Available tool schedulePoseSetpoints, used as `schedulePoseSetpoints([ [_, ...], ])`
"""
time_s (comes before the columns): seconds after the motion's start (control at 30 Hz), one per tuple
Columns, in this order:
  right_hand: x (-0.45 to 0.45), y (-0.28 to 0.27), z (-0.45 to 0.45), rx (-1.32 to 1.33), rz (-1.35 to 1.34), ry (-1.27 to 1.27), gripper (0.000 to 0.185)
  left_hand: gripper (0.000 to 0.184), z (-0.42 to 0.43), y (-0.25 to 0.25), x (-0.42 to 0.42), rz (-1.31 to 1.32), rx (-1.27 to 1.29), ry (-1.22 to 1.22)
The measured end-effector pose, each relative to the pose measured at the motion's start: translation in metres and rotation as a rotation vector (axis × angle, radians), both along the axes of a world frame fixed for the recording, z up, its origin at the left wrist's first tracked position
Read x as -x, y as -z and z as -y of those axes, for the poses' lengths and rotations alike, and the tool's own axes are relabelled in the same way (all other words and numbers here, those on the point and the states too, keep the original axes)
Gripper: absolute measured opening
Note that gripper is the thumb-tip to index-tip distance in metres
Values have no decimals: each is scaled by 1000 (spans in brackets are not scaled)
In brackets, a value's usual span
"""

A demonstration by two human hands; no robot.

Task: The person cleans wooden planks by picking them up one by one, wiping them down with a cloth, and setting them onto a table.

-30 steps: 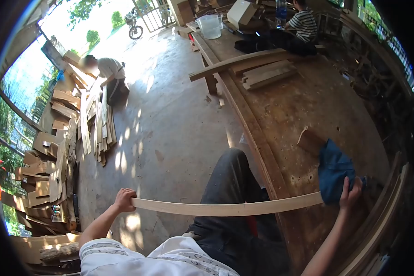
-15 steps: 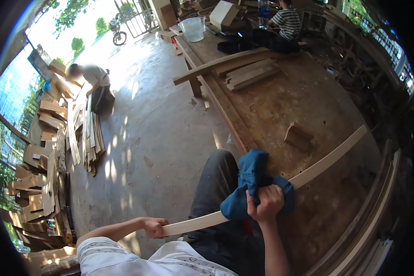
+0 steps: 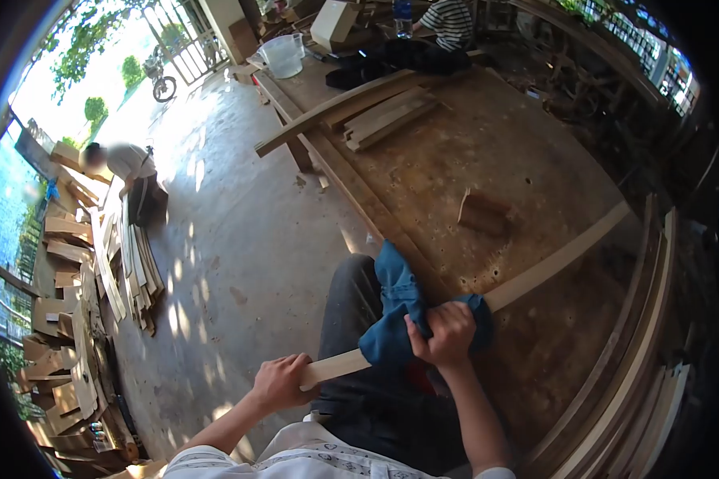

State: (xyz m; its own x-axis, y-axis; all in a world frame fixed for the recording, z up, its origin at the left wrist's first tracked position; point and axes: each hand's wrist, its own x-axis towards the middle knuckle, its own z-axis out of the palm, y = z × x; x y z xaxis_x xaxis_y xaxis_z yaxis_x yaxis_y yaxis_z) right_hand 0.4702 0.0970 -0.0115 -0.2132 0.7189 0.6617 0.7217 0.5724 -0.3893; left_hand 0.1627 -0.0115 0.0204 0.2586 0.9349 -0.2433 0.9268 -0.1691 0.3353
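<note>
A long, thin wooden strip (image 3: 555, 259) runs slantwise from my lap out over the workbench (image 3: 423, 188). At its near end my left hand (image 3: 284, 382) is closed around the wood. Further along, a blue cloth (image 3: 397, 291) is wrapped over the strip. My right hand (image 3: 446, 334) grips the cloth from above, thumb bent inward, and the strip's section beneath is hidden. Beyond the cloth, the strip's far part lies over the right side of the bench.
A small brown wood block (image 3: 483, 214) sits mid-bench, with stacked boards (image 3: 391, 118) behind it. A clear plastic bucket (image 3: 283, 56) stands at the far corner. Long planks (image 3: 615, 359) lie at the right. One person (image 3: 132, 172) bends over wood strips at left; another (image 3: 447, 24) sits behind the bench.
The view has swung right, so the scene sits further left. My left hand has come closer to my right hand, and the strip has slid outward across the bench. Both hands keep their hold.
</note>
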Motion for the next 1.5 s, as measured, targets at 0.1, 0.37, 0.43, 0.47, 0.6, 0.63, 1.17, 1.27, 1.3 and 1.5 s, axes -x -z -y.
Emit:
schedulePoseSetpoints([
  [0.1,-46,-13,-22,37,12,12,36,38,3,15,12,38,15,-17],
  [0.37,-217,-22,-96,100,-19,280,43,32,8,53,152,570,1333,-209],
  [0.43,-222,-12,-95,88,-42,290,42,29,8,47,164,435,1174,-88],
  [0.47,-221,-9,-91,88,-59,301,42,29,7,41,168,435,1179,-90],
  [0.6,-210,0,-88,39,-78,352,39,37,-6,9,153,395,1232,-112],
  [0.63,-210,0,-86,42,-67,358,39,39,-2,5,149,491,1047,-132],
  [1.17,-147,1,-84,51,-104,340,46,33,55,0,47,-57,32,-132],
  [1.27,-86,-10,-68,95,-113,247,46,44,25,-11,66,85,400,-35],
  [1.3,-67,-5,-62,109,-108,223,46,44,21,3,85,318,676,-69],
  [1.5,-4,-15,-15,27,-144,35,34,40,8,28,77,722,1507,-185],
])
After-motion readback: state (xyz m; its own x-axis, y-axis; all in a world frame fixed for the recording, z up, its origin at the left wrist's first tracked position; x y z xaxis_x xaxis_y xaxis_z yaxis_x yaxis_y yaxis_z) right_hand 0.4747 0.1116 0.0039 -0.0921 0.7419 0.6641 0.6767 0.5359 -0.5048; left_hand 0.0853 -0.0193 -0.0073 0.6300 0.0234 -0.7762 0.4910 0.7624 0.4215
